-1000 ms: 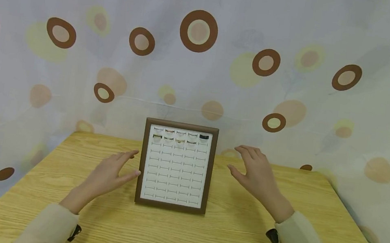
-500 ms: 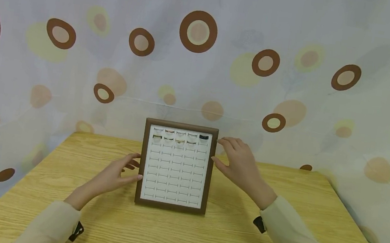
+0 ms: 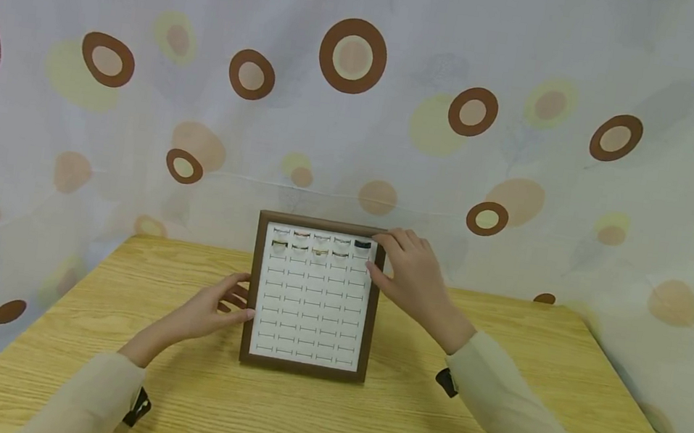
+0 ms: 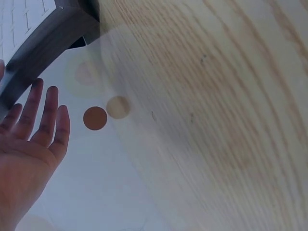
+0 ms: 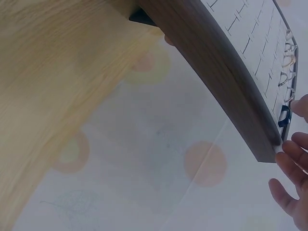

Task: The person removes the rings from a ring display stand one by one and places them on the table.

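Observation:
A brown-framed ring display board (image 3: 313, 296) stands propped upright on the wooden table, its white face slotted in rows. Several rings fill the top row and most of the second, among them a wide black ring (image 3: 362, 245) at the top right. My left hand (image 3: 203, 311) holds the board's left edge lightly, thumb on the front rim, fingers at the side. At the upper right corner, my right hand (image 3: 414, 276) has its thumb and index finger spread either side of the black ring (image 5: 285, 117). Whether they touch the ring cannot be told.
The wooden table (image 3: 293, 422) extends around the board. A patterned curtain (image 3: 357, 137) hangs behind and along both sides. A dark support foot (image 4: 77, 43) shows under the board in the left wrist view.
My right hand has moved left from beside the board to its upper right corner. The left hand has shifted slightly in, its thumb now over the rim. The board and rings stay put.

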The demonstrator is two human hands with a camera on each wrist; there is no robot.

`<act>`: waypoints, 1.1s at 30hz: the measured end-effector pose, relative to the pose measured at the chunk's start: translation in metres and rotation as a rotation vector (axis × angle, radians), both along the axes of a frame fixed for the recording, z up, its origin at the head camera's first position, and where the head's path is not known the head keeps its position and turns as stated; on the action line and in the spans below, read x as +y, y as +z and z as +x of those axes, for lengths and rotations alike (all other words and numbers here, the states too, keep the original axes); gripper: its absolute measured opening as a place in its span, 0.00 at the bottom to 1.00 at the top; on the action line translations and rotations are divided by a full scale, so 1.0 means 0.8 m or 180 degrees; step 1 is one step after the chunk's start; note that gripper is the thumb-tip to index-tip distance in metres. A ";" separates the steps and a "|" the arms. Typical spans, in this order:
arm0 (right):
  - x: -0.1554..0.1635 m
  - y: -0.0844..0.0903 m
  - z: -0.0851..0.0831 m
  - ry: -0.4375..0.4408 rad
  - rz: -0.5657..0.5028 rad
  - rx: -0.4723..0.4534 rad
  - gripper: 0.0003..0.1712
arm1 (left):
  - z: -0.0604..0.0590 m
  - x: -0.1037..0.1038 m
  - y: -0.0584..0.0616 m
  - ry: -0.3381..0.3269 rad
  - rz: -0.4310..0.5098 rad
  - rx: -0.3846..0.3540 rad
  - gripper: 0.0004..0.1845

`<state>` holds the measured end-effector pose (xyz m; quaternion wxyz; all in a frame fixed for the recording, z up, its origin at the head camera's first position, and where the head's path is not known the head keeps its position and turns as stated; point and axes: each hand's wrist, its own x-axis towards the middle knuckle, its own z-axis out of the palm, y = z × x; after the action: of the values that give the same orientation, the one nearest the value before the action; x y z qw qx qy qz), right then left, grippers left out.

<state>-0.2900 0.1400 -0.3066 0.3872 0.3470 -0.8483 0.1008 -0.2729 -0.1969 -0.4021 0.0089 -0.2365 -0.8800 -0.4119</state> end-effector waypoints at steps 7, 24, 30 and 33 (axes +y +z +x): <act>-0.007 0.001 -0.009 0.0079 -0.0068 0.0081 0.15 | -0.004 0.001 0.005 -0.0083 0.0086 -0.0081 0.32; -0.019 -0.004 -0.021 0.0102 -0.0201 0.0146 0.07 | -0.007 0.002 0.008 -0.0210 0.0160 -0.0272 0.32; -0.019 -0.007 -0.025 0.0132 -0.0238 0.0118 0.07 | -0.007 0.002 0.009 -0.0219 0.0178 -0.0311 0.30; -0.019 -0.008 -0.026 0.0180 -0.0256 0.0109 0.06 | -0.006 0.003 0.009 -0.0188 0.0176 -0.0343 0.30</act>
<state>-0.3112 0.1247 -0.3130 0.4123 0.3567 -0.8266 0.1399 -0.2777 -0.1949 -0.3947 -0.0442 -0.2395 -0.8601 -0.4483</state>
